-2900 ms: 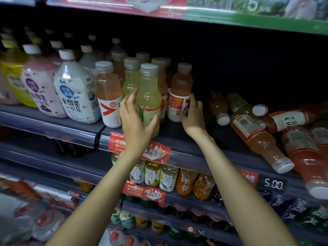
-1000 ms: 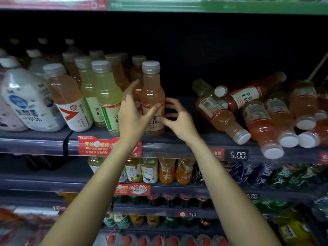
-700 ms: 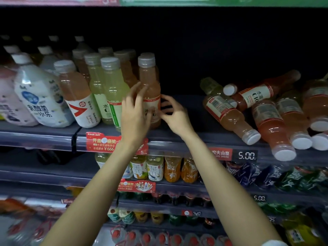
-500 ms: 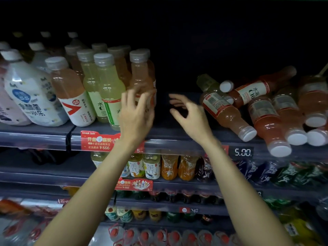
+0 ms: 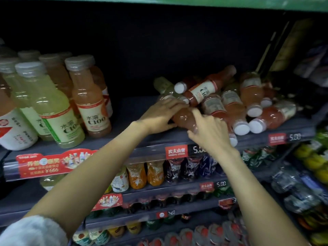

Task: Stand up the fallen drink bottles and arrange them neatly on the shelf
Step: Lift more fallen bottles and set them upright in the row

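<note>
A pile of fallen drink bottles [image 5: 229, 102] lies on the right half of the dark shelf [image 5: 134, 137], caps toward the front. My left hand [image 5: 159, 116] and my right hand [image 5: 209, 132] both close around the nearest lying orange bottle [image 5: 184, 119] at the pile's left edge. Its cap end is hidden behind my right hand. At the left stand upright bottles: an orange C100 bottle [image 5: 90, 103] and a pale green C100 bottle [image 5: 53, 110], with more behind them.
A bare strip of shelf lies between the upright row and the pile. Price rail with a red tag [image 5: 176, 151] runs along the front edge. Lower shelves [image 5: 159, 190] hold rows of small bottles. More packaged goods [image 5: 301, 183] crowd the right side.
Both hands left the upright orange bottle, which now stands in the row, and moved right to the pile. They now grip a lying orange bottle. The view shifted right.
</note>
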Action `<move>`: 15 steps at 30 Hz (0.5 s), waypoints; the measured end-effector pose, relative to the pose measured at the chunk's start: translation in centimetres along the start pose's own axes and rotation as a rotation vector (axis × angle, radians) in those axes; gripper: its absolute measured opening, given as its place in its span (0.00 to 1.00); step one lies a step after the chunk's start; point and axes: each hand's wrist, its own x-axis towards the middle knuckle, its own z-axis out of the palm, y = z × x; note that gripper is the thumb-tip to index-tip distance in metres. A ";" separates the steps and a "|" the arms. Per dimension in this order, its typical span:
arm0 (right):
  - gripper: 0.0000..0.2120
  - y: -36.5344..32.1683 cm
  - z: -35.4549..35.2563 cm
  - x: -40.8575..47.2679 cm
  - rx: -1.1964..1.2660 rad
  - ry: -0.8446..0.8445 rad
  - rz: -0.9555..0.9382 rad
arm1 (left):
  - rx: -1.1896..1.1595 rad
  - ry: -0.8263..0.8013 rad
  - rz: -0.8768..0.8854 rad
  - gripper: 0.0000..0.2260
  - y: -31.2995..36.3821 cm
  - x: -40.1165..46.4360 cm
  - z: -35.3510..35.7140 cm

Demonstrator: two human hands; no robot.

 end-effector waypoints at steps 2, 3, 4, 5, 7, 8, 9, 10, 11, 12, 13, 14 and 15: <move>0.24 0.4 -0.8 0.0 0.190 0.096 0.058 | 0.012 0.099 0.009 0.30 -0.2 -0.3 0.1; 0.23 0.5 -1.3 0.2 0.325 0.160 0.086 | -0.004 0.170 -0.017 0.30 -0.1 -0.6 -0.1; 0.23 0.5 -1.8 0.6 0.486 0.223 0.097 | -0.040 0.244 -0.064 0.31 0.0 -1.0 -0.4; 0.23 0.4 -2.2 1.1 0.672 0.279 0.086 | -0.102 0.306 -0.131 0.32 0.4 -1.4 -0.7; 0.23 0.0 -2.5 2.4 1.013 0.296 0.046 | -0.279 0.380 -0.293 0.35 1.1 -1.8 -1.6; 0.25 -0.3 -2.3 3.1 1.091 0.256 0.015 | -0.367 0.411 -0.361 0.35 1.4 -2.1 -1.9; 0.28 -0.6 -1.8 3.8 1.080 0.199 -0.022 | -0.436 0.443 -0.411 0.35 1.5 -2.2 -2.3; 0.30 -1.2 -0.9 4.3 1.031 0.129 -0.056 | -0.477 0.467 -0.451 0.34 1.4 -2.5 -2.5; 0.33 -1.7 0.0 4.6 0.989 0.063 -0.078 | -0.489 0.487 -0.484 0.32 1.2 -2.9 -2.7; 0.37 -2.2 1.1 4.8 0.961 0.009 -0.089 | -0.488 0.501 -0.513 0.29 1.0 -3.1 -2.9; 0.41 -2.6 2.1 4.8 0.953 -0.026 -0.095 | -0.480 0.510 -0.541 0.27 0.7 -3.4 -3.1; 0.44 -3.1 3.0 4.9 0.958 -0.042 -0.100 | -0.465 0.517 -0.568 0.25 0.5 -3.6 -3.3; 0.46 -3.6 3.7 4.9 0.988 -0.047 -0.105 | -0.448 0.523 -0.594 0.23 0.4 -3.9 -3.5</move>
